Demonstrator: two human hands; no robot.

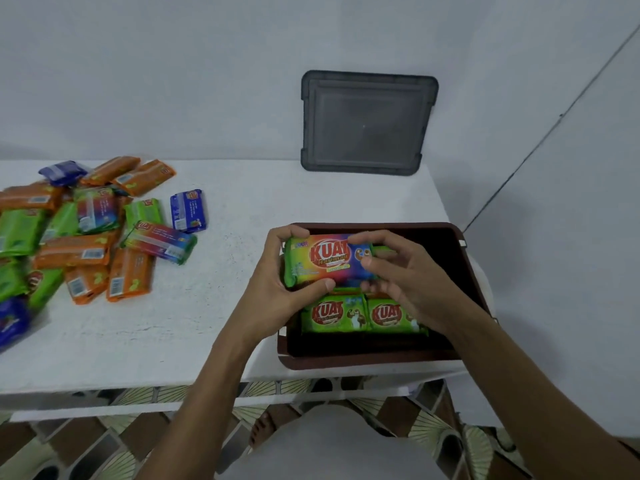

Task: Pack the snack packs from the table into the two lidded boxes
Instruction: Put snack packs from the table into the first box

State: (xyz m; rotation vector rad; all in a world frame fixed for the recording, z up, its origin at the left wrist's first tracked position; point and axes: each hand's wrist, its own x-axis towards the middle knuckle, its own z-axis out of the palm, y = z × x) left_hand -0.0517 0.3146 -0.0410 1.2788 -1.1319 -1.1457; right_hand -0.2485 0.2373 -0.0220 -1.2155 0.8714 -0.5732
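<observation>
A rainbow-coloured snack pack (pixel 327 259) hangs over the open dark brown box (pixel 450 237) at the table's right front. My left hand (pixel 280 282) grips its left end, and my right hand (pixel 398 271) pinches its right end. Two green snack packs (pixel 332 315) (pixel 391 315) lie side by side inside the box below it. A heap of orange, green, blue and rainbow snack packs (pixel 86 230) covers the left of the table. One blue pack (pixel 188 210) lies apart at the heap's right edge.
A dark grey lid (pixel 365 123) leans upright against the wall behind the box. The white table (pixel 225 306) ends just right of the box. A patterned tiled floor and a bare foot show below the table's front edge.
</observation>
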